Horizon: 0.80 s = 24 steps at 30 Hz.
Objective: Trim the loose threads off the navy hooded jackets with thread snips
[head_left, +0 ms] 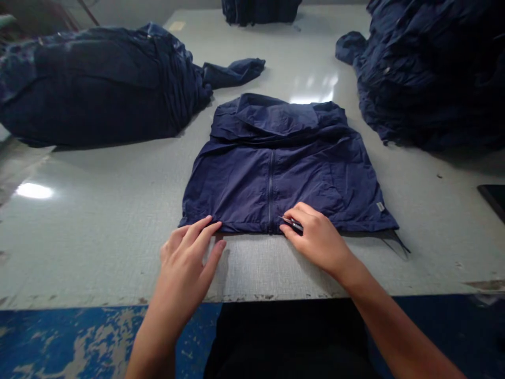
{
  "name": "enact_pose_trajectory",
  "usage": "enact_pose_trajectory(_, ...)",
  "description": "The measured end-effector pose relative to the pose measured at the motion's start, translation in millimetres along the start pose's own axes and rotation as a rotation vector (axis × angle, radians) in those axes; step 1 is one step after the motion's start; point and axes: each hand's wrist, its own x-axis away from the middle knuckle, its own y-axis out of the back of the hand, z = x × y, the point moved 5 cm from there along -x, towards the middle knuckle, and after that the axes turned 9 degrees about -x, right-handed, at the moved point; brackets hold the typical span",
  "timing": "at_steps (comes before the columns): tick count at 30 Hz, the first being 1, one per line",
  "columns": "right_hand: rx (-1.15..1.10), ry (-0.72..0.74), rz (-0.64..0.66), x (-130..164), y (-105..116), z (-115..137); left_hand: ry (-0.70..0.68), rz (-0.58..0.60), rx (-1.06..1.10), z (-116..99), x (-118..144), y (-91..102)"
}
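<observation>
A navy zip jacket (244, 179) lies spread on the table, its zipper (271, 184) running down the middle and its hem towards me. My left hand (193, 258) is open, fingers apart, with the fingertips resting on the hem left of the zipper. Closed around small thread snips (292, 224), my right hand (315, 231) rests at the hem just right of the zipper. The snips' pointed metal tip and part of a dark body show; the rest is hidden in the palm. A small white tag (380, 207) and a dark cord (401, 243) are at the jacket's right corner.
On the pale table (110, 231), a big navy garment pile (106, 89) lies at left, another pile (430, 79) at right, and a dark bundle (260, 10) at the far end. A flat black object (493, 199) sits at the right edge. Worn blue floor (71, 342) shows below.
</observation>
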Motion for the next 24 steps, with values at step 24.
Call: enact_pose_trajectory(24,-0.392,0.028,0.099,20,21,0,-0.194,-0.084,0.376,-85,-25,-31.3)
